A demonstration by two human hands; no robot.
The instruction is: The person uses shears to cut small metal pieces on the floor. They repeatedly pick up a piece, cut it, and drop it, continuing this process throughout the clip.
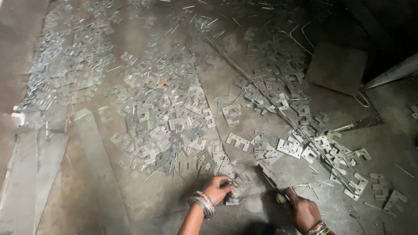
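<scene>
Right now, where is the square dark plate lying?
In the head view, the square dark plate lies upper right on the floor, right of the scattered metal stampings.

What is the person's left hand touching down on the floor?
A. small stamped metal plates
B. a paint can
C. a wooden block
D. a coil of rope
A: the left hand grips flat, notched metal plates at the near edge of the big pile spread across the floor.

Dull grey metal plates (174, 117) (thin, stamped, faintly shiny) litter rough floor (143, 204).
</scene>
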